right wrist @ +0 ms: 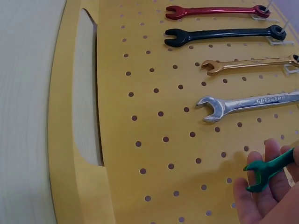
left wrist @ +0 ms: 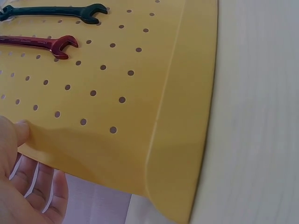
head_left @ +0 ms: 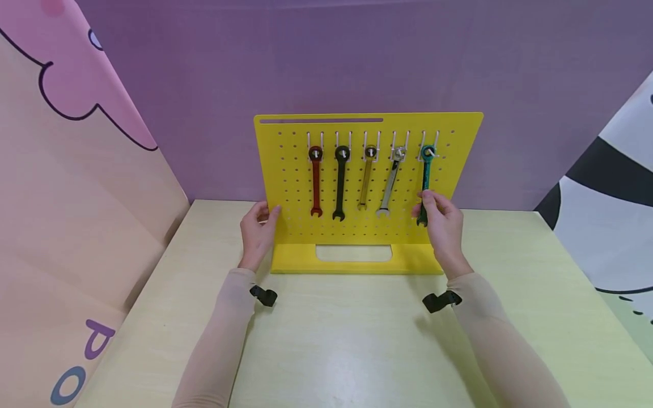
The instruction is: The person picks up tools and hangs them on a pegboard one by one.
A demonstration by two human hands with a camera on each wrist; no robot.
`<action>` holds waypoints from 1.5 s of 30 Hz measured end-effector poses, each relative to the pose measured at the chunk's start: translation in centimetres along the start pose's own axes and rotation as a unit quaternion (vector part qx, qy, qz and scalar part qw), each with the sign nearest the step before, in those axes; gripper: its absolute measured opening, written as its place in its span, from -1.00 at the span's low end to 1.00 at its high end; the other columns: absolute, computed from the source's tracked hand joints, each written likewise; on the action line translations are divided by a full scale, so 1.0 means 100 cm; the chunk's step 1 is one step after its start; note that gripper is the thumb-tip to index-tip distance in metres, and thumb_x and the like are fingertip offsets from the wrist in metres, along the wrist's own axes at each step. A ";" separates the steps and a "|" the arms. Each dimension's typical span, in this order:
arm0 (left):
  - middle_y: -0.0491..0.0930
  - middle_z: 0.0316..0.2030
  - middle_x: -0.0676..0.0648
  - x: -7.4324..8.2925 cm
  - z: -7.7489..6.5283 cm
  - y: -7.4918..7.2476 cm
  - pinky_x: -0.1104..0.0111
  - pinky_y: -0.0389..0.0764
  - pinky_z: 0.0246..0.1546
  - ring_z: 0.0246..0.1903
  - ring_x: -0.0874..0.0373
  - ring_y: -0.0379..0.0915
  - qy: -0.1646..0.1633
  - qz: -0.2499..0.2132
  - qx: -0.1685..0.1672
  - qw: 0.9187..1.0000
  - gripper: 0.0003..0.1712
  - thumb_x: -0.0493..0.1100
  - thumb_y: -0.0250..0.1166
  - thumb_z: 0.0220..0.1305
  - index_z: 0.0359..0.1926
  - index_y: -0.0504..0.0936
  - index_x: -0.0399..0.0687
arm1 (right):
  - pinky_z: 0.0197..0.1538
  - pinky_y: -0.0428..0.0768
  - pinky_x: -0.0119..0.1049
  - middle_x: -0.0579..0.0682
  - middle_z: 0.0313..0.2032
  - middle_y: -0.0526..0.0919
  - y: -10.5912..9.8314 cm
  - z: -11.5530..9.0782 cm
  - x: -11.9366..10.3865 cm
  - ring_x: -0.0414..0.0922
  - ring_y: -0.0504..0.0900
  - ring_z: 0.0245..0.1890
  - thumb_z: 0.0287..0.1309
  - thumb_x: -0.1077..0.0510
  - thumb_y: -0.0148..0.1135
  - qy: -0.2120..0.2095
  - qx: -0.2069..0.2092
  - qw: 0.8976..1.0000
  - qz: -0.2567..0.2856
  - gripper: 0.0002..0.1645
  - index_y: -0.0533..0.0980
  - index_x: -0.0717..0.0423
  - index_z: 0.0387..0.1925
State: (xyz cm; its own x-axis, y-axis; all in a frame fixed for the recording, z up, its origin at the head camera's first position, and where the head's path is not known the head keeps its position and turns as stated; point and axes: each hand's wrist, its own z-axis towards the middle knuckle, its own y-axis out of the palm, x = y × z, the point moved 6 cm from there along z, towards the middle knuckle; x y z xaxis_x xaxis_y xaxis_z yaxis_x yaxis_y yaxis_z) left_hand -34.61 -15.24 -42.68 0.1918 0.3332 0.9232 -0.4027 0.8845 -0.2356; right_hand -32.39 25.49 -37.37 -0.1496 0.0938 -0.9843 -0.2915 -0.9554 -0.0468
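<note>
A yellow pegboard (head_left: 357,226) stands upright on the table, with wrenches hanging from its white hooks. My right hand (head_left: 442,226) grips the lower shaft of the green wrench (head_left: 426,173), whose ring end is at the rightmost hook. In the right wrist view the open jaw of that green wrench (right wrist: 261,175) sticks out past the fingers. At the board's left edge my left hand (head_left: 259,229) holds on, thumb on the front and fingers behind, as the left wrist view shows. To the left of the green one hang a silver wrench (head_left: 390,184), a gold wrench (head_left: 366,178), a black wrench (head_left: 340,184) and a red wrench (head_left: 316,184).
The board's yellow base (head_left: 296,260) has a cut-out slot and rests on the pale table (head_left: 326,334). Behind it rises a purple backdrop (head_left: 357,56). Printed panels flank the table on both sides. A black wrist camera (head_left: 441,301) sits on each sleeve.
</note>
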 end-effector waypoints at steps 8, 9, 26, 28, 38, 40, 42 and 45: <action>0.70 -0.10 -0.25 -0.001 0.001 0.001 0.11 0.64 0.05 -0.04 -0.13 0.61 0.003 -0.008 0.001 1.000 -0.65 -0.05 0.37 0.51 0.13 0.71 -0.19 | 0.01 0.59 -0.60 -0.29 -0.18 0.71 0.002 0.002 0.012 -0.35 0.64 -0.14 0.52 -0.14 0.24 -0.004 0.042 0.996 -0.076 -0.45 0.66 0.18 0.24; 0.70 -0.10 -0.24 -0.001 0.001 0.001 0.11 0.64 0.05 -0.04 -0.12 0.60 0.002 -0.009 0.001 1.000 -0.66 -0.05 0.37 0.51 0.13 0.71 -0.18 | 0.01 0.58 -0.60 -0.30 -0.17 0.70 0.002 0.002 0.013 -0.37 0.63 -0.13 0.51 -0.15 0.26 -0.005 0.049 0.995 -0.086 -0.44 0.66 0.18 0.25; 0.73 -0.13 -0.23 -0.002 0.000 0.001 0.23 0.62 -0.04 -0.08 -0.06 0.62 0.010 -0.004 0.001 1.000 -0.68 -0.06 0.37 0.51 0.10 0.72 -0.17 | 0.09 0.59 -0.42 0.17 -0.07 0.81 0.000 0.002 0.027 -0.10 0.71 -0.09 0.36 0.00 0.47 -0.157 0.159 0.962 -0.154 -0.58 0.74 0.24 0.05; 0.73 -0.12 -0.23 -0.002 0.001 0.001 0.23 0.62 -0.04 -0.08 -0.06 0.62 0.011 -0.005 0.002 1.000 -0.68 -0.05 0.37 0.51 0.10 0.72 -0.17 | 0.09 0.61 -0.37 0.18 -0.07 0.81 0.001 0.002 0.026 0.00 0.73 -0.07 0.35 0.01 0.48 -0.169 0.160 0.960 -0.157 -0.59 0.74 0.25 0.05; 0.72 -0.11 -0.24 0.000 0.001 0.000 0.15 0.66 0.02 -0.07 -0.08 0.62 0.008 -0.007 -0.002 1.000 -0.68 -0.06 0.37 0.51 0.11 0.71 -0.17 | -0.06 0.54 -0.50 0.17 -0.11 0.81 0.003 0.003 0.028 -0.14 0.66 -0.19 0.31 0.03 0.52 -0.188 0.170 0.955 -0.156 -0.61 0.74 0.25 -0.01; 0.72 -0.11 -0.24 0.000 0.001 0.000 0.15 0.65 0.02 -0.06 -0.08 0.62 0.007 -0.006 -0.001 1.000 -0.67 -0.06 0.37 0.51 0.11 0.71 -0.17 | -0.08 0.51 -0.53 0.18 -0.12 0.81 0.003 0.002 0.027 -0.20 0.63 -0.21 0.30 0.04 0.53 -0.193 0.172 0.954 -0.154 -0.62 0.74 0.25 -0.02; 0.72 -0.11 -0.24 0.000 0.001 0.000 0.15 0.65 0.02 -0.06 -0.08 0.61 0.006 -0.005 -0.001 1.000 -0.67 -0.05 0.37 0.51 0.12 0.71 -0.17 | -0.08 0.51 -0.55 0.18 -0.12 0.80 0.004 0.003 0.028 -0.23 0.61 -0.22 0.29 0.04 0.53 -0.194 0.173 0.953 -0.153 -0.62 0.74 0.25 -0.03; 0.72 -0.11 -0.24 -0.001 0.001 -0.001 0.16 0.65 0.01 -0.07 -0.07 0.61 0.006 -0.006 -0.001 1.000 -0.66 -0.04 0.37 0.51 0.12 0.71 -0.17 | -0.07 0.50 -0.58 0.17 -0.11 0.80 0.005 0.003 0.029 -0.28 0.60 -0.23 0.29 0.04 0.54 -0.190 0.173 0.954 -0.152 -0.61 0.74 0.25 -0.03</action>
State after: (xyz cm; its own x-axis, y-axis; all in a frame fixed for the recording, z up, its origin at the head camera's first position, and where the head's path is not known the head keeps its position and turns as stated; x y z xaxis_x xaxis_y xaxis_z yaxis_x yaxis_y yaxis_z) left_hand -34.66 -15.38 -42.72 0.2073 0.3254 0.9226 -0.3975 0.8897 -0.2245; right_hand -33.29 25.42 -40.20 -0.3208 0.5095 -0.7984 -0.6607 -0.7244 -0.1968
